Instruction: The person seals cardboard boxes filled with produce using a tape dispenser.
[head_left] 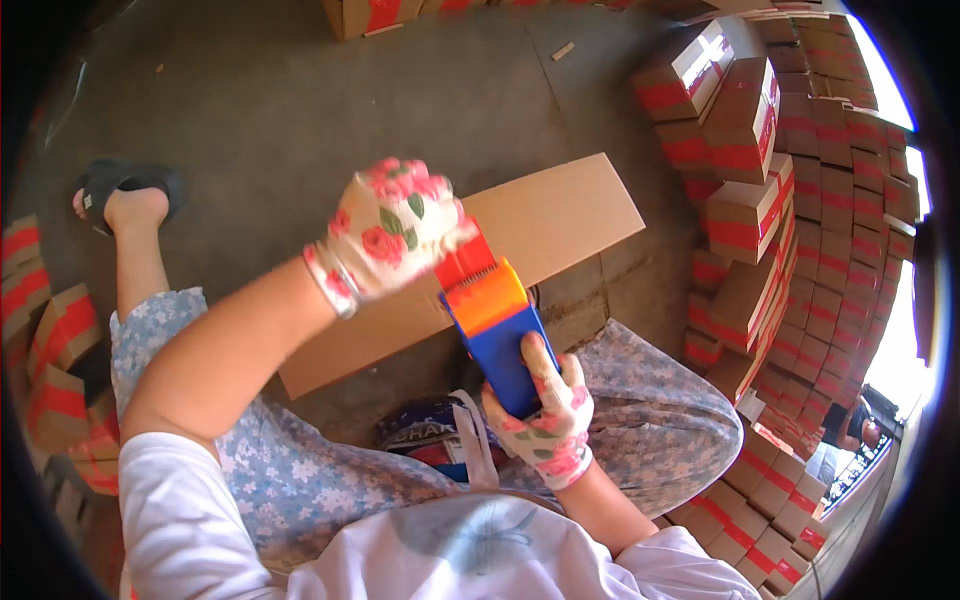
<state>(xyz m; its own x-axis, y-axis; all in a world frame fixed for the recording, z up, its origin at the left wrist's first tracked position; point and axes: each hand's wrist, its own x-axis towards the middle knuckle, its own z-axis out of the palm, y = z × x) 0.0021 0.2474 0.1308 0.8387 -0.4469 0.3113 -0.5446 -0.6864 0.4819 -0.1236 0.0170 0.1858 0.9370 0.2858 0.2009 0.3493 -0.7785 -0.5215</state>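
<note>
My right hand [548, 425], in a floral glove, grips the blue body of a tape dispenser [508, 358] with an orange front. From its toothed edge a short strip of red tape [466, 260] reaches up to my left hand [392, 232]. That hand, gloved in the same rose pattern, is closed with its fingers at the tape's free end. Beneath both hands lies a long brown cardboard box [570, 215], set diagonally across the floor in front of me. My left forearm and the dispenser cover its middle.
Stacks of red-taped cardboard boxes [742, 215] rise along the right. More taped boxes [62, 335] stand at the left edge. A bag with white handles [432, 425] sits between my legs. Another person [858, 428] shows at the far right. Grey concrete floor [290, 90] stretches ahead.
</note>
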